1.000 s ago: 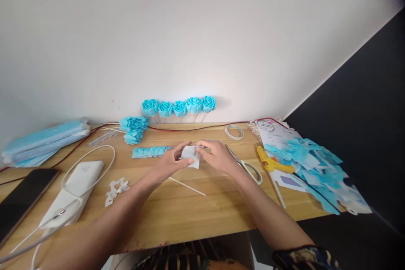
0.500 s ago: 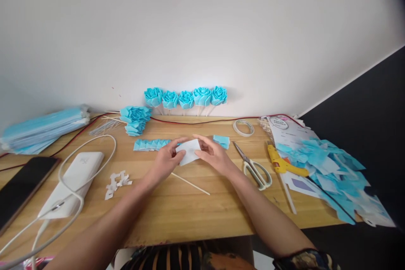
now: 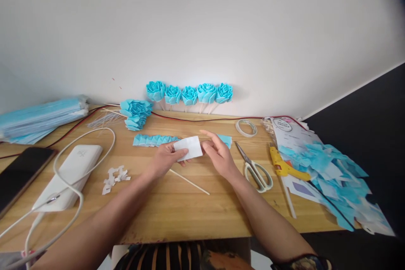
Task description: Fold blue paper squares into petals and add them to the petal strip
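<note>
The front edge of the wooden worktop (image 3: 190, 219) was crossed by the left forearm (image 3: 109, 223) and the right forearm (image 3: 265, 219). Toward its front left corner a black phone (image 3: 25, 173) and a white power bank (image 3: 68, 177) were laid, with white scraps (image 3: 114, 178) scattered just beyond. A thin stick (image 3: 193, 184) was left lying aslant before the hands.

Half a second earlier the white rectangular slip (image 3: 192, 147) had been held between both hands; now it was borne by the left hand (image 3: 167, 156) alone, above the middle of the worktop, so the right was left free, to judge by its parted fingers. The slip was pinched from its left end, thumb laid over its face and fingers beneath. The right hand (image 3: 220, 154) was poised at the slip's right end, index finger extended, nothing seen gripped; whether the edge was touched could not be told.

Toward the right edge, scissors (image 3: 257, 171), a yellow glue gun (image 3: 286, 166) and a heap of blue pieces (image 3: 329, 166) were set out. Behind the hands a pleated blue strip (image 3: 153, 140) was laid; along the back edge five blue flowers (image 3: 190, 95) were propped.
</note>
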Demonstrator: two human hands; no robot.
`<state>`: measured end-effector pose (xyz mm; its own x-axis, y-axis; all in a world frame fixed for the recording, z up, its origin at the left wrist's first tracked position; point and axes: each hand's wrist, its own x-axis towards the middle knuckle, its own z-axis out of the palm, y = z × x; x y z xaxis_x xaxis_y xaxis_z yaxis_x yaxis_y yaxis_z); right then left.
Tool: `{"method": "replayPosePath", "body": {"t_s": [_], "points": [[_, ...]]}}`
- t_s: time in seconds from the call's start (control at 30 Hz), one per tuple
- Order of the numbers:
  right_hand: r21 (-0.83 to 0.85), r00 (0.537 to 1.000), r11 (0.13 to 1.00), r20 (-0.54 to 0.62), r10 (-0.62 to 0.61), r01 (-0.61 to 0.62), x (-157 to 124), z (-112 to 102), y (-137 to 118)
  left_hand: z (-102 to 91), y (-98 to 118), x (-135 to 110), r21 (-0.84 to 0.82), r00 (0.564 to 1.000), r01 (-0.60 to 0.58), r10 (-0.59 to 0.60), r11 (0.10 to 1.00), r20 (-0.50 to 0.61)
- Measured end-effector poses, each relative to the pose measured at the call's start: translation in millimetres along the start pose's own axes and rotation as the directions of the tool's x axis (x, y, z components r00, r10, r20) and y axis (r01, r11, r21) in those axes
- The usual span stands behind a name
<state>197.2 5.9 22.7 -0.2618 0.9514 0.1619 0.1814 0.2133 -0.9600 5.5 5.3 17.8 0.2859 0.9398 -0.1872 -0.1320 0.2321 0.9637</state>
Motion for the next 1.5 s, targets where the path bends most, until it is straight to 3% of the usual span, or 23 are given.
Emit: {"method": "replayPosePath", "body": {"t_s": [0.1,0.27,0.47,0.63,0.87,1.07,1.17,1.37,1.5], "points": [[-0.02,0.995,0.998,0.08,-0.057,0.058,1,-8,-3,-1.2,0,1,-0.053,1.0,-0.013,0.012,0.999,-0.018],[-0.241,0.961,0.935,0.158,-0.226,0.259,3,-12,2,-1.8,1,1,-0.088,1.0,-0.01,0.01,0.996,-0.004],[-0.269,0.928,0.894,0.203,-0.312,0.359,6,-9,3,-1.3,-2,1,-0.06,0.999,-0.028,0.029,0.998,0.014],[-0.241,0.952,0.923,0.135,-0.275,0.301,8,-7,4,-0.6,0,-1,-0.024,0.997,-0.034,0.035,0.999,0.063],[-0.193,0.998,0.979,0.015,-0.069,0.07,5,-3,7,-0.8,-1,0,-0.026,0.992,-0.045,0.047,0.999,0.115],[-0.142,0.999,0.99,-0.033,-0.027,0.023,5,0,9,-1.3,-4,1,-0.055,0.993,-0.023,0.03,0.998,0.117],[-0.129,0.997,0.992,-0.073,-0.022,0.012,5,2,10,0.6,1,-2,-0.029,0.993,-0.063,0.066,0.998,0.1],[-0.05,0.997,0.999,-0.082,0.0,-0.004,4,4,13,6.1,1,-3,0.186,0.994,-0.106,0.111,0.977,-0.016],[0.002,0.998,1.0,-0.05,0.029,-0.029,4,4,10,4.4,-6,2,0.165,0.985,-0.132,0.147,0.977,-0.086]]}}
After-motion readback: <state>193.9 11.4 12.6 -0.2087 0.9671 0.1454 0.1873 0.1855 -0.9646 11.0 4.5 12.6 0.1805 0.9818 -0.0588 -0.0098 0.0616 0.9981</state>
